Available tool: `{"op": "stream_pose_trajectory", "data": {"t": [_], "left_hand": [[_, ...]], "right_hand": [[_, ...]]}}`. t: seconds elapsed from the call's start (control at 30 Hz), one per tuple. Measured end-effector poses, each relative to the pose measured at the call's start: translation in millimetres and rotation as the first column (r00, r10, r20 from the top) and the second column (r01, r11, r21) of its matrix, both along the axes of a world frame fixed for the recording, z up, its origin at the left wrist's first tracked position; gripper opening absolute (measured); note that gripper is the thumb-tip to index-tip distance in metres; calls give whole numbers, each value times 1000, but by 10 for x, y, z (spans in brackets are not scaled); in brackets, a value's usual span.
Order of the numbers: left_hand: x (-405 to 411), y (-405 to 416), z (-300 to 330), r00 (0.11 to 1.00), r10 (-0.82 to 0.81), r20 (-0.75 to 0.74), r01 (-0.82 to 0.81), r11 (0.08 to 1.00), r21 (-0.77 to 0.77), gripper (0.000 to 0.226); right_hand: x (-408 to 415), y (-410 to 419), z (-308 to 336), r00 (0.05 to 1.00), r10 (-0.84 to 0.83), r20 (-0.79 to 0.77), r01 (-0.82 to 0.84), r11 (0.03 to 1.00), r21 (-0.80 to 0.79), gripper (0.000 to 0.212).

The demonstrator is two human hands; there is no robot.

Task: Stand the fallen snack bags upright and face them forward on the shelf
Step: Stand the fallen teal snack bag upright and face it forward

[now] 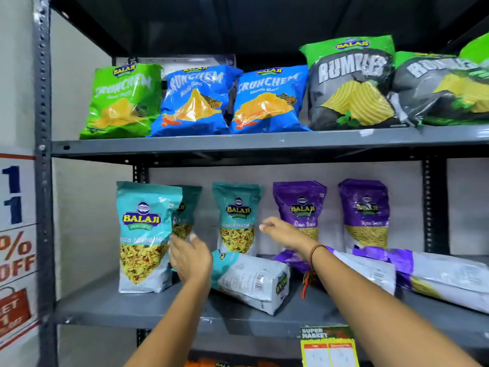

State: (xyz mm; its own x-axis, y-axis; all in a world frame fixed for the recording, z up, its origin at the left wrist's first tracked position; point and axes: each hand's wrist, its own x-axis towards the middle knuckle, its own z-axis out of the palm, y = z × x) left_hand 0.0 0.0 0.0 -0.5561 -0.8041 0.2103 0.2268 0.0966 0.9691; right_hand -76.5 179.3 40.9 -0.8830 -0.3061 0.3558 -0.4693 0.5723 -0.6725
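Observation:
On the lower shelf (132, 311) a teal snack bag (144, 234) stands upright at the front left, facing forward. My left hand (190, 258) is open, its fingertips by that bag's right edge. Behind it stand two more teal bags (185, 210) (236, 215). A fallen teal bag (251, 280) lies on its side, back label up, just right of my left hand. My right hand (283, 233) hovers open above it, in front of an upright purple bag (300, 205). Two purple bags (370, 271) (449, 276) lie flat on the right; another (365, 213) stands behind.
The upper shelf (238, 145) carries a green chip bag (123, 100), two blue bags (195, 99) (267, 99) and dark Rumbles bags (352, 83). A grey steel upright (43, 181) bounds the left side, with a sale poster (16, 247) beside it. A price tag (328, 345) hangs below.

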Motion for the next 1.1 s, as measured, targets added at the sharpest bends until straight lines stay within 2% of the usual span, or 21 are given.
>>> {"op": "stream_pose_trajectory", "data": {"t": [0.1,0.13,0.2,0.27,0.37,0.43,0.47,0.57,0.67,0.73,0.8,0.87,1.0,1.07,1.1], "left_hand": [[-189,-3,-309,988,-14,154,-34,951,307,76],[-187,30,-369,991,-68,118,10,902,432,77],[-180,108,-425,990,-140,-6,118,807,578,66],[-279,151,-482,982,-179,-62,178,760,626,58],[-634,120,-751,959,-257,-121,274,723,635,67],[-709,163,-777,953,-267,-143,295,710,639,42],[-556,244,-660,951,-267,-154,302,710,636,31],[-479,348,-611,954,-226,-195,298,714,633,33],[-541,339,-619,972,-184,-148,236,730,642,34],[-536,337,-582,980,-160,-115,197,774,602,33],[-511,342,-493,984,-147,-104,180,799,574,32],[-548,284,-384,977,-148,-157,209,824,527,30],[-692,67,-145,980,-172,-102,195,934,299,28],[-741,-62,-13,969,-226,-97,236,965,111,26],[-752,-127,48,958,-269,-103,272,962,13,27]], "right_hand": [[-154,-77,-85,989,39,143,-64,983,172,46],[-219,-108,-112,982,47,184,-87,972,217,50],[-369,-205,-128,973,32,226,-111,932,345,58],[-502,-290,-128,968,5,250,-127,870,476,66],[-627,-399,-160,943,13,332,-221,768,601,86],[-698,-453,-204,925,29,380,-288,706,647,77],[-739,-478,-223,916,38,400,-304,715,629,75],[-692,-532,-197,893,73,444,-351,731,586,77],[-643,-557,-139,881,78,467,-357,758,546,66],[-570,-557,-102,869,81,489,-365,772,521,66],[-551,-545,-107,872,79,483,-326,829,454,69],[-561,-517,-109,886,80,458,-259,903,343,71],[-579,-455,-58,935,92,344,-132,987,95,70],[-581,-450,-64,951,82,297,-68,996,-56,61],[-582,-446,-79,960,70,270,-43,993,-106,63]]}}
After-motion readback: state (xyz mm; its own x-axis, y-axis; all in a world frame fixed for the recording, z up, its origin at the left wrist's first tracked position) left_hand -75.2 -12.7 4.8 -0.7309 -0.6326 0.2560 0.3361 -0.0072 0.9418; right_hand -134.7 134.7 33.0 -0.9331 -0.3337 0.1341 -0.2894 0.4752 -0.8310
